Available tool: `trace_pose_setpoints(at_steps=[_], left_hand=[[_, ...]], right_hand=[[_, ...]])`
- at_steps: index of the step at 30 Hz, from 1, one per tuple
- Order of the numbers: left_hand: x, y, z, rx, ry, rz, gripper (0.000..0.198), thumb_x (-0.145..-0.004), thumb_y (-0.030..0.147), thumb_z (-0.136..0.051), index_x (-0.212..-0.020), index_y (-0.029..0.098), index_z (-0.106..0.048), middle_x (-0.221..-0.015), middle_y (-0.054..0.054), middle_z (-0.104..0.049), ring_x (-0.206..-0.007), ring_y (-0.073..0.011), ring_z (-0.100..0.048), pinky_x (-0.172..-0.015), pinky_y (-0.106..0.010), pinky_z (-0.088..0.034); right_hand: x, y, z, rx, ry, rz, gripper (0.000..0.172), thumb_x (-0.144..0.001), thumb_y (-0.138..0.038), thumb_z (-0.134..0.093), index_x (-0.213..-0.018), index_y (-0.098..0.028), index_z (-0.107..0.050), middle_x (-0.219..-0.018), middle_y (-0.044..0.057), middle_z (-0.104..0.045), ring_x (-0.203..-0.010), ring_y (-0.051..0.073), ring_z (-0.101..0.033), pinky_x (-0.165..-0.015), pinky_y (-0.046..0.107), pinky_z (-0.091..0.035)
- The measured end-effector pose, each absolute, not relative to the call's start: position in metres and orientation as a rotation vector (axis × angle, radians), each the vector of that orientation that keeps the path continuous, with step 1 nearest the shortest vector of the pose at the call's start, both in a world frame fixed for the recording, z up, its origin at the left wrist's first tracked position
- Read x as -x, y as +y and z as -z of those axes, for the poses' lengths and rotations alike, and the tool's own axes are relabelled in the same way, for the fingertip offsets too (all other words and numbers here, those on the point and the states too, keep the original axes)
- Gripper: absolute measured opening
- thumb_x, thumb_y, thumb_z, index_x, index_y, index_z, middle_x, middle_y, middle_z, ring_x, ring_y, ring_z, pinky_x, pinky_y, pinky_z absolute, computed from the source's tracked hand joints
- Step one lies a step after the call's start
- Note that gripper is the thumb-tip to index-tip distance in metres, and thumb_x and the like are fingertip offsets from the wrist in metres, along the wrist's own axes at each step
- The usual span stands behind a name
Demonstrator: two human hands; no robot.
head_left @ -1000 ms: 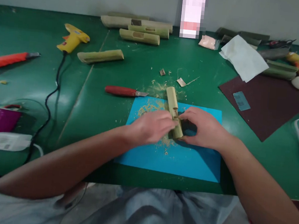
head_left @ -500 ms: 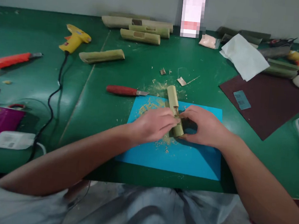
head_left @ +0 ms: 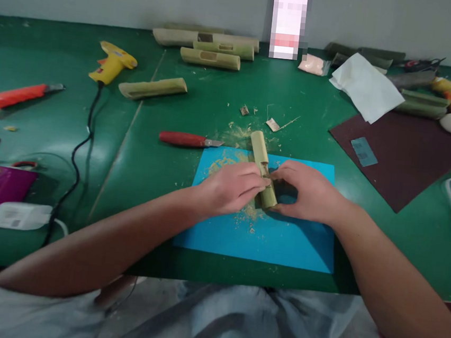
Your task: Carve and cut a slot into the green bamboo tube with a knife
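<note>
A pale bamboo tube (head_left: 260, 148) with a notch cut in its upper side lies tilted on a blue sheet (head_left: 282, 243). My right hand (head_left: 309, 190) grips its right side, thumb near the lower end and fingers by the notch. Over the notch, the fingers of my left hand (head_left: 235, 188) are pinched together; whatever they may hold is hidden. Light shavings (head_left: 226, 161) are scattered on the sheet around the tube. Just beyond the sheet's upper left corner rests a carving knife (head_left: 184, 139) with a red handle.
Bamboo pieces (head_left: 210, 58) lie at the back, and another (head_left: 153, 87) nearer left. A yellow glue gun (head_left: 114, 62), an orange cutter (head_left: 15, 98) and a purple box (head_left: 3, 193) with cables are at left. White paper (head_left: 367, 87) overlaps a dark brown sheet (head_left: 402, 159) at right.
My left hand has shifted very slightly left along the notch. My right hand keeps its grip on the bamboo tube. The whole view has dipped a little.
</note>
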State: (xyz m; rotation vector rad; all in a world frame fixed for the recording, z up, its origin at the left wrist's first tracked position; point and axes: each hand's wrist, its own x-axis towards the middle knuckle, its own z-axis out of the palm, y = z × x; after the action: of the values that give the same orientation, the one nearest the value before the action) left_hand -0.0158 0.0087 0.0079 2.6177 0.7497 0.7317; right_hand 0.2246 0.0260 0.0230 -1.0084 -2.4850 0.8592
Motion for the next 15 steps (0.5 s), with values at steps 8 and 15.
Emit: trace_pose_setpoints(at_steps=[8,15], left_hand=[[0.0161,0.0103,-0.0075,-2.607,0.755,-0.732,0.028,-0.106,0.024,-0.045,-0.102,0.016,-0.071,-0.092,-0.008,-0.069,-0.084,-0.0174,-0.066,-0.073,-0.028,-0.053],[0.0128,0.0080,-0.0068,-2.540,0.783,-0.762,0.024,-0.105,0.023,-0.048,-0.102,0.016,-0.071,-0.094,-0.007,-0.069,-0.085,-0.0165,-0.067,-0.075,-0.027,-0.054]], right_hand=[[-0.2253,0.0253,-0.0232,0.986,-2.492,-0.838,0.037,-0.076,-0.036,-0.078,-0.109,-0.022,-0.067,-0.101,0.006,-0.066,-0.093,0.024,-0.062,-0.078,0.035,-0.046],[-0.2251,0.0251,-0.0225,0.987,-2.502,-0.814,0.039,-0.076,-0.038,-0.078,-0.110,-0.021,-0.067,-0.103,0.007,-0.067,-0.094,0.024,-0.062,-0.079,0.036,-0.047]])
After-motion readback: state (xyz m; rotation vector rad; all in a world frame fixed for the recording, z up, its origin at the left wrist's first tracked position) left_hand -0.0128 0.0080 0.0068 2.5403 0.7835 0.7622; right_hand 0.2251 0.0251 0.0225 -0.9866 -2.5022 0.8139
